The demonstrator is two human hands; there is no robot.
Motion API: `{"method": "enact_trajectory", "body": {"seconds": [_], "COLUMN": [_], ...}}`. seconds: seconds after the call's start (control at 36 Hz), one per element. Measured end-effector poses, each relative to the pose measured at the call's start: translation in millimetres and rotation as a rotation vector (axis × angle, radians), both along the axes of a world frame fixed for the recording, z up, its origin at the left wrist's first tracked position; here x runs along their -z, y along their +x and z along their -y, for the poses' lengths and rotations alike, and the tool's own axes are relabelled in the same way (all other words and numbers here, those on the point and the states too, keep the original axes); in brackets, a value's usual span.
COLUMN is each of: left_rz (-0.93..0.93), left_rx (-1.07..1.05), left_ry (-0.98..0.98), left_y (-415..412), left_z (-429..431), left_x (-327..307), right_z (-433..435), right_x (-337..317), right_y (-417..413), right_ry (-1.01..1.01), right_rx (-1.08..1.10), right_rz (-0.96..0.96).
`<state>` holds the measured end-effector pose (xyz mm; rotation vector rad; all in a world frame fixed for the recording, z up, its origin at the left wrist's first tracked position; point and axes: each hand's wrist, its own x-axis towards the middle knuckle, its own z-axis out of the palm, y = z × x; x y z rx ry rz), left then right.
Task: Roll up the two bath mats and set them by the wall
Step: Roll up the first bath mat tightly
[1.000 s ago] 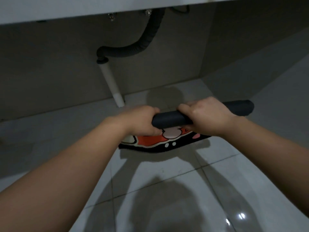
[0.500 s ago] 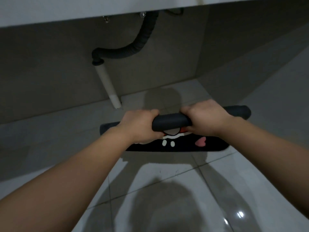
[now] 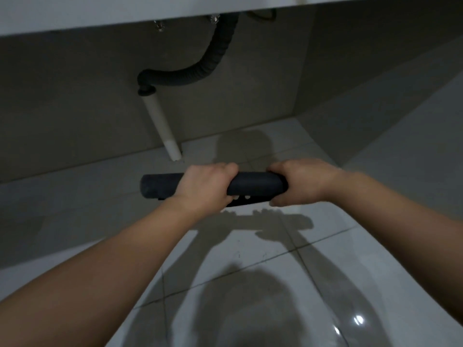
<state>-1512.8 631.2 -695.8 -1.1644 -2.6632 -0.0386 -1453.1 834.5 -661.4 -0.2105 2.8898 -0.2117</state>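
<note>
1. Head view: the rolled bath mat (image 3: 255, 185) lies with its long axis left to right and its free end pointing left, over the tiled floor (image 3: 325, 259) near the wall (image 3: 75, 108).
2. Head view: the left hand (image 3: 204, 189) and right hand (image 3: 304, 184) each wrap curled fingers round the roll.

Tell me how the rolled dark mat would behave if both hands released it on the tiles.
The mat is probably floppy: a loose edge hangs under the roll, so it may unroll. As a round tube, it could roll on the glossy floor. It seems light: the left hand and right hand hold it raised.
</note>
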Motion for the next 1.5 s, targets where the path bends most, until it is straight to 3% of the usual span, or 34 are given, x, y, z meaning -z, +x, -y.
{"method": "enact_trajectory", "body": {"seconds": [0.17,0.36,0.47,0.61,0.69,0.78,0.86,0.97,1.06,1.14,1.25,1.31,1.42,1.5], "left_rz": [0.024,0.445,0.676,0.691,0.571,0.205,0.067,0.077,0.195,0.442,0.712,0.799,0.939,1.041], "left_rx": [-0.037,-0.094,-0.090,-0.070,-0.083,-0.043,-0.001,-0.022,-0.038,-0.061,-0.093,-0.113,-0.186,-0.240], "left_ry": [0.027,-0.006,0.056,0.084,0.070,-0.026,0.010,0.031,0.058,0.096,0.236,0.331,0.593,0.778], "left_y": [0.6,-12.2,-11.3,-11.4,-8.9,-6.0,-3.5,-1.5,-3.2,0.5,9.1,15.2,34.9,51.5], "left_z": [-5.3,-2.4,-1.5,-3.0,-4.2,-2.8,-2.5,-5.8,-7.8,-17.1,-34.6,-42.1,-54.5,-71.3], "left_x": [-0.9,-13.2,-11.5,-10.2,-7.3,-1.9,0.3,3.7,2.2,3.4,12.7,21.0,43.3,56.2], "right_z": [-3.4,-11.4,-8.0,-6.6,-6.0,-6.5,-9.8,-10.1,-8.8,-7.6,-1.2,-2.1,-17.9,-28.2], "right_x": [-7.7,22.6,30.0,31.3,24.5,10.4,0.6,-3.0,1.6,6.0,-0.8,-15.0,-70.3,-93.9], "right_y": [-0.6,0.2,0.1,-0.9,-3.3,-7.3,-9.1,-5.6,-1.8,0.2,3.0,6.7,21.3,31.1], "right_ry": [0.007,0.396,0.370,0.319,0.320,0.234,0.031,0.015,0.220,0.387,0.481,0.451,0.363,0.011], "right_rx": [0.042,-0.295,-0.305,-0.274,-0.272,-0.145,-0.003,0.029,-0.053,-0.189,-0.274,-0.251,-0.078,0.085], "right_rz": [-0.031,-0.557,-0.672,-0.740,-0.635,-0.219,0.106,0.103,-0.141,-0.368,-0.352,-0.324,-0.524,-0.526]}}
